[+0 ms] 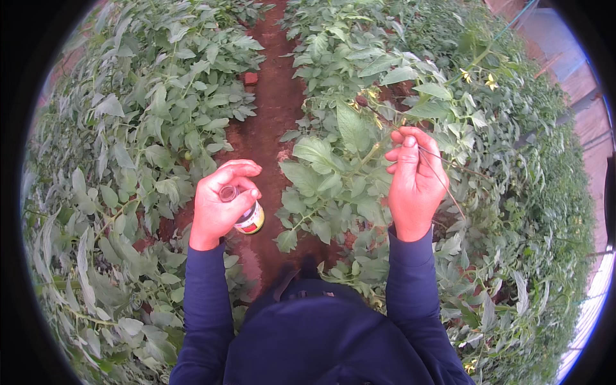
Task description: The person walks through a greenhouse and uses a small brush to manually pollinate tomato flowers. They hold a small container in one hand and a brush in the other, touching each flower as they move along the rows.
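Observation:
My left hand [224,197] is closed around a small glass bottle [251,221] with a printed label; its open mouth shows between thumb and fingers. Between the thumb and fingertips of my right hand [416,178] are thin dark stems or wires [445,185]. One end, with a dark reddish-brown tip [361,100], reaches up and left to a cluster of yellow tomato flowers [370,94]. The other ends stick out below and to the right of the hand. What the dark tip is made of, I cannot tell.
Dense tomato plants [159,154] stand on both sides of a narrow reddish soil path [276,96]. A red block [250,78] lies beside the path. A green string [512,21] runs to a stem at the upper right. Pale sheeting [553,43] edges the far right.

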{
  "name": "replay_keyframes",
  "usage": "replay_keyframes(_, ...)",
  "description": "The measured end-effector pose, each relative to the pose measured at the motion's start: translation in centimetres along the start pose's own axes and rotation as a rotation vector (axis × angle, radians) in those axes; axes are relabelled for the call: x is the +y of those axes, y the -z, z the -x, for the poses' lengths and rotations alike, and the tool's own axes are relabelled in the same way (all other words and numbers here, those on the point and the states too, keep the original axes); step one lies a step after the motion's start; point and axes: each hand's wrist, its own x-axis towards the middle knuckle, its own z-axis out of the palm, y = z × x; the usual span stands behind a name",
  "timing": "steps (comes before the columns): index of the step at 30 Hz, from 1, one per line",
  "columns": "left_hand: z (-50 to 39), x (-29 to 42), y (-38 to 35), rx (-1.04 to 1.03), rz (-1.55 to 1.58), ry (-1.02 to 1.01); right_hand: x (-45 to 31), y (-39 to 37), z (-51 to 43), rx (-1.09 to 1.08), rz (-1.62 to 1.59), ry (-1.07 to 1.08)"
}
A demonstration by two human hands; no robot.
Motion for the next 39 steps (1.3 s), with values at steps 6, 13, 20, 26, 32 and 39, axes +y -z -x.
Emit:
replay_keyframes(6, 1.9, 0.1, 0.7, 0.09, -0.091, 0.01, 0.3, -1.5, -0.9, -0.031, -0.164, -0.089)
replay_keyframes(13, 1.0, -0.7, 3.3, 0.135, -0.137, 0.052, -2.6, -5.5, -1.3, -0.052, -0.25, 0.131)
replay_keyframes(20, -5.6, -2.9, 7.1, 0.078, -0.186, 0.033, -3.0, -10.6, -2.2, -0.154, -0.21, 0.194)
replay_keyframes(26, -12.2, -3.4, 10.7, 0.049, -0.122, 0.014, -1.2, -15.8, -4.9, -0.222, -0.063, 0.179)
replay_keyframes(32, -18.8, -4.8, 12.8, 0.019, -0.047, 0.035, 1.4, -19.4, -6.9, -0.222, -0.031, 0.136)
replay_keyframes(39, -27.6, -6.2, 14.1, -0.043, -0.046, 0.032, 3.5, -22.1, -12.2, -0.169, 0.032, 0.118)
